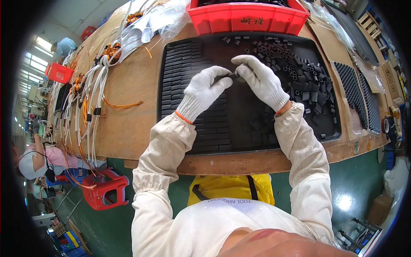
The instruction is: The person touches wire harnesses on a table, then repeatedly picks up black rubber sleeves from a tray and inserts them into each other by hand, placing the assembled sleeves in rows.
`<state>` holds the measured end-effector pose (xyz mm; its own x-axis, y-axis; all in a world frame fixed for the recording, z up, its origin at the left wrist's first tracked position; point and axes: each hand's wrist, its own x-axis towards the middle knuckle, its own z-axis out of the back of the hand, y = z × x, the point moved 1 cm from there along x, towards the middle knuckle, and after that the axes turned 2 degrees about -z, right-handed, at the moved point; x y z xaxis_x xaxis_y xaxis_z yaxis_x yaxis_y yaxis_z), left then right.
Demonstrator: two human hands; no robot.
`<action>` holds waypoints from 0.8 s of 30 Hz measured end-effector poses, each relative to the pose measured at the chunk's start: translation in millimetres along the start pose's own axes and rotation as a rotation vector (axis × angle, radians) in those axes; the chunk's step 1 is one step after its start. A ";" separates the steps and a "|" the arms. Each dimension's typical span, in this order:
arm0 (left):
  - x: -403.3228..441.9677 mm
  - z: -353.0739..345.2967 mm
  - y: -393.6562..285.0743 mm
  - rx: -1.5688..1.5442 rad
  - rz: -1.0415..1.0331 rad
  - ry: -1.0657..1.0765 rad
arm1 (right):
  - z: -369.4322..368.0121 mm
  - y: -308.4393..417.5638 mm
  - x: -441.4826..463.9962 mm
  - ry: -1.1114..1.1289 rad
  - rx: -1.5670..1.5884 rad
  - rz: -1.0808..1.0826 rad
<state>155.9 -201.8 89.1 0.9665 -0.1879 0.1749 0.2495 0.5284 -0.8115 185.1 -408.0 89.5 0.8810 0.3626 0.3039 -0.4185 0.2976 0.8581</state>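
Over the middle of a large black tray [252, 144], both of my white-gloved hands meet at a small dark piece [233, 75]. My left hand [206, 88] pinches the piece between thumb and fingers. The fingertips of my right hand [258, 81] are closed at its other end. Black flat pieces [182, 73] lie in neat rows along the tray's left side, partly under my left hand. Loose short black tubes [310, 81] are scattered over the right side, some upright and some lying down.
Behind the tray stands a red bin [248, 19] of dark parts. White cables with copper coils [92, 81] spread at the left. Black foam sheets [353, 92] lie at the right. A red stool [106, 188] and other people are at the left.
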 end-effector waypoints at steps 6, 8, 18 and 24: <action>0.5 6.8 -3.2 -0.199 0.129 -0.016 | 0.1 -3.6 1.6 -0.038 -0.095 0.150; 0.6 5.4 -0.3 -0.170 0.085 -0.030 | -1.6 -4.4 0.7 -0.008 -0.086 0.145; 12.2 8.9 27.8 -0.031 -0.056 -0.127 | -5.6 -4.7 -1.5 0.012 -0.116 0.119; 12.7 9.0 27.8 0.580 -0.261 -0.193 | -5.8 -8.2 -1.3 -0.034 -0.173 0.103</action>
<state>175.7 -182.1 73.8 0.8500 -0.2472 0.4653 0.4167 0.8558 -0.3065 186.1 -405.7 79.7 0.8375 0.3699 0.4022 -0.5355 0.4089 0.7390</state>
